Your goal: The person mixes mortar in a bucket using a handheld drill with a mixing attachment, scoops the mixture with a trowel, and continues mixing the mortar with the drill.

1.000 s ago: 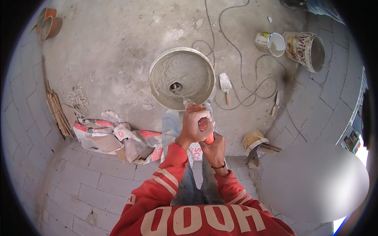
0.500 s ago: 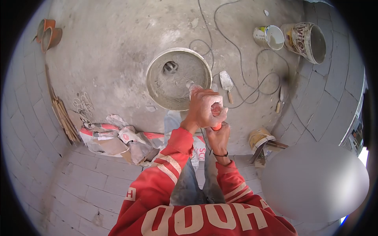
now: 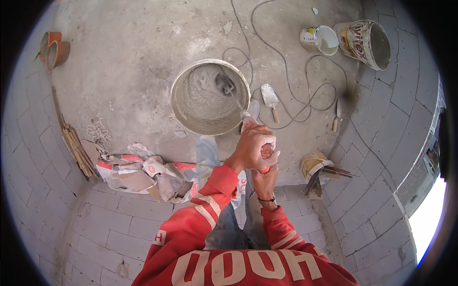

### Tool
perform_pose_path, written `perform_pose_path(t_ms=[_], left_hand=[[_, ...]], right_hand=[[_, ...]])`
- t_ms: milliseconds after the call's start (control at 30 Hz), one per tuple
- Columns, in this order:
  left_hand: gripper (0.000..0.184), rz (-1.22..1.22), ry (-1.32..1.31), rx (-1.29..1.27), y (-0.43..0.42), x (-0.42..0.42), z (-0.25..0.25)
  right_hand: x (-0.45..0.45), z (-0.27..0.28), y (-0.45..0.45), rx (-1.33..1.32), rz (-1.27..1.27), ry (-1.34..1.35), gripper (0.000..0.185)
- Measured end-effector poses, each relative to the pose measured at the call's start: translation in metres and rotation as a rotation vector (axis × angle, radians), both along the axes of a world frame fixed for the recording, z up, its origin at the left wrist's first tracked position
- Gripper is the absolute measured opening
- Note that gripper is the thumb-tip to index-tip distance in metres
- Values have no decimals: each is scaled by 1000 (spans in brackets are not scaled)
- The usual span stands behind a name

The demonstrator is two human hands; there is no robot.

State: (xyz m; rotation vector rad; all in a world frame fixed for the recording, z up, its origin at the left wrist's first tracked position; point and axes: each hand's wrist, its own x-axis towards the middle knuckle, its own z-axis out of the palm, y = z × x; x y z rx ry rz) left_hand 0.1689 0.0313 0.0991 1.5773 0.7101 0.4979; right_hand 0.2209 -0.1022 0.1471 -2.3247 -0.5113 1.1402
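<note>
My left hand (image 3: 253, 147) is wrapped around the body of a red power drill (image 3: 266, 151), dusted with grey. Just below it, my right hand (image 3: 265, 182) grips the drill's rear handle, which is mostly hidden by the fingers. From the drill a shaft runs into a round bucket (image 3: 173, 97) and ends in a mixing paddle (image 3: 226, 86). The paddle sits in wet grey mortar (image 3: 202, 95) toward the bucket's far right side. My feet and jeans show behind the bucket's near edge.
Right of the bucket lie a trowel (image 3: 270, 96), a second trowel (image 3: 337, 114) and a looping cable (image 3: 286, 62). Two pails, a white one (image 3: 326, 40) and a larger one (image 3: 365, 43), lie near the right wall. Crumpled bags (image 3: 162, 174), wood strips (image 3: 78, 150) and orange pots (image 3: 58, 55) are leftward.
The paddle has shifted from the left of the mortar to the right side. Both hands have moved slightly down with the drill. A blurred grey round shape at lower right is gone.
</note>
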Motion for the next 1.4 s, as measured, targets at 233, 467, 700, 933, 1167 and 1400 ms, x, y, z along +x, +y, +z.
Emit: perform_pose_path(t_ms=[233,467,700,933,1167,1400], left_hand=[[24,90,-36,-49,-25,-24,-3],[17,14,-46,12,21,-41,14],[17,183,-67,29,49,-68,8],[13,255,-44,-70,24,-109,6],[19,516,-125,-314,-22,-108,13],[53,911,-345,-1718,-35,-125,-2]], right_hand=[[-20,12,-16,-38,52,-15,24],[-40,22,24,27,-44,-6,27],[-54,8,57,54,148,-52,27],[-72,14,48,-10,275,20,22],[-59,18,16,-125,280,66,28],[-69,30,16,-86,450,-19,44]])
